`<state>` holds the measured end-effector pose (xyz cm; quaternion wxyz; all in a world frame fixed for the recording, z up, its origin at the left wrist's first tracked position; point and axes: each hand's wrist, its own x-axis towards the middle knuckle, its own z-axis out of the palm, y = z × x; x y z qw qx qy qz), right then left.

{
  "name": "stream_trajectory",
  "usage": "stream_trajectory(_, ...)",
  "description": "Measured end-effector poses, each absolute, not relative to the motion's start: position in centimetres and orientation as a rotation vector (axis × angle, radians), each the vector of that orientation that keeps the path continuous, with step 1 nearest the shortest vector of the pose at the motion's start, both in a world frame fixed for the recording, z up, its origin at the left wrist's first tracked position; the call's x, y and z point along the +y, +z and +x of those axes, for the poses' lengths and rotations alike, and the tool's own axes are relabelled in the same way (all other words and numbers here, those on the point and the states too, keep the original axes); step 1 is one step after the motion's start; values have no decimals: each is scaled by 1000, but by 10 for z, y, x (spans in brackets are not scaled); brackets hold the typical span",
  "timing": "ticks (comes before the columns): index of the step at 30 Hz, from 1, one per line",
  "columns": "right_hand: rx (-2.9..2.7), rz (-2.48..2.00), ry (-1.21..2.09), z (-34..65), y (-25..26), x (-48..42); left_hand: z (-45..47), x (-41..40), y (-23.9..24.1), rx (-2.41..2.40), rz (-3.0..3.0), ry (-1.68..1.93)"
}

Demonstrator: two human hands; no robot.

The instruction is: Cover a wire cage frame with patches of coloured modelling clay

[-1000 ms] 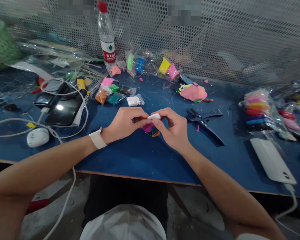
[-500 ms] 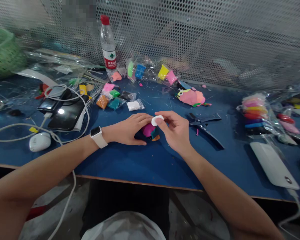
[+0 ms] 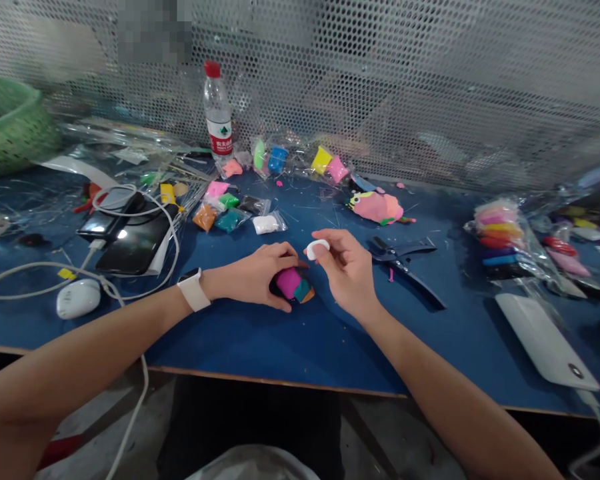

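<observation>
My left hand (image 3: 260,275) curls around a small clay figure (image 3: 291,284) on the blue table, coloured magenta, teal and orange with a dark part. Its thumb and fingers are wrapped about the figure's left side, which they partly hide. Just above and to the right, my right hand (image 3: 346,270) pinches a flattened white piece of clay (image 3: 319,250) between thumb and fingertips. The white piece is held off the table, apart from the figure. Behind my hands lies a pink clay fish (image 3: 377,207) with an eye and a yellow-green face.
Dark pliers-like cutters (image 3: 405,263) lie right of my right hand. Bagged clay (image 3: 230,217) and a water bottle (image 3: 217,117) stand behind. On the left are a phone (image 3: 133,243), cables and a green basket (image 3: 17,127); on the right, a white power bank (image 3: 545,340) and clay packs (image 3: 500,233).
My left hand has arched its fingers higher, so more of the clay figure shows. The white piece in my right hand has shifted slightly relative to the figure. The camera view has tilted upward.
</observation>
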<state>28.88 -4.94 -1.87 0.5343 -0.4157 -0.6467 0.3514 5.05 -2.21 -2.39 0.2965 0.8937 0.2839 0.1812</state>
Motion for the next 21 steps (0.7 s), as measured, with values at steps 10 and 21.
stream_trajectory(10, -1509, -953, 870, 290, -19, -46, 51, -27, -8, 793, 1996, 578)
stream_trajectory(21, -1479, -931, 859, 290, -9, -53, 64, -27, -21, 755, 1016, 849)
